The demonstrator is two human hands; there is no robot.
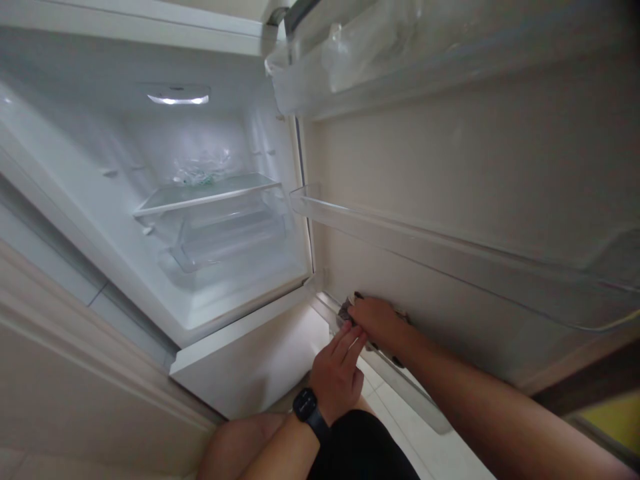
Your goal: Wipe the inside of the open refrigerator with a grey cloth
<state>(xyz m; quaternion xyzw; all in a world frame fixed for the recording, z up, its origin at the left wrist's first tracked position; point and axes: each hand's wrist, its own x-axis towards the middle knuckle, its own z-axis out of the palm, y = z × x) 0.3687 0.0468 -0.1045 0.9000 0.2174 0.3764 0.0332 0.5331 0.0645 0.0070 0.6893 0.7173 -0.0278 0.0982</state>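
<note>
My right hand (377, 321) is closed around a crumpled dark grey-brown cloth (345, 311). It reaches into the lowest clear door shelf (400, 381), low on the inside of the open fridge door (465, 173). Parts of the cloth stick out behind and below the hand. My left hand (339, 373), with a black watch on the wrist, lies against the front of that same shelf. Its fingers are stretched out, and the fingertips come up beside the cloth and the right hand. Whether they touch the cloth I cannot tell.
The lit fridge compartment (220, 303) at left holds a glass shelf (210, 193) with a crumpled clear plastic bag (203, 167), above a clear drawer (230, 240). A middle door shelf (425, 237) and an upper door bin (360, 80) overhang my arms. Below is a white lower door (250, 353).
</note>
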